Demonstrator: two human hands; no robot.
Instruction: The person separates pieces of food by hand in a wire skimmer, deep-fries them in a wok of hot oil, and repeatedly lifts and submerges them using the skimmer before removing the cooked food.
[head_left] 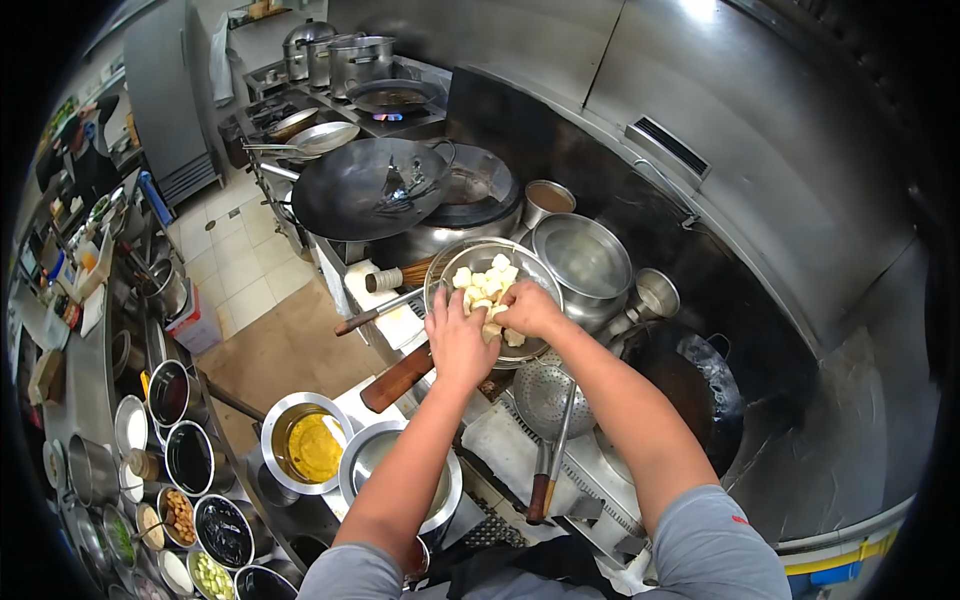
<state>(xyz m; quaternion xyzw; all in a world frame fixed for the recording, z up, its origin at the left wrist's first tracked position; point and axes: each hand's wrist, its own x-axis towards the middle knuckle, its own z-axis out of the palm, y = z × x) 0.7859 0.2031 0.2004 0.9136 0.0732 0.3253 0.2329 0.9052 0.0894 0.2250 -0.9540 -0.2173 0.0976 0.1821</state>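
Note:
Pale, tofu-like cubes (487,285) lie in a wide round strainer (545,275) in front of me. My left hand (462,342) rests over the strainer's near left side, fingers stretched and apart, touching or just above the cubes. My right hand (532,310) reaches in from the right with curled fingers on some cubes; its fingertips are partly hidden among them. A thick wooden handle (397,380) sticks out toward the lower left, beneath my left wrist. Just above it, a thinner dark handle (375,312) also points left.
A large black wok (365,190) leans over the burner beyond the strainer. Nearby stand a pot of clear liquid (582,255), a perforated ladle (545,400) and another wok (690,395). Yellow liquid fills a pot (312,445) at lower left; a burner flame (387,117) shows farther back.

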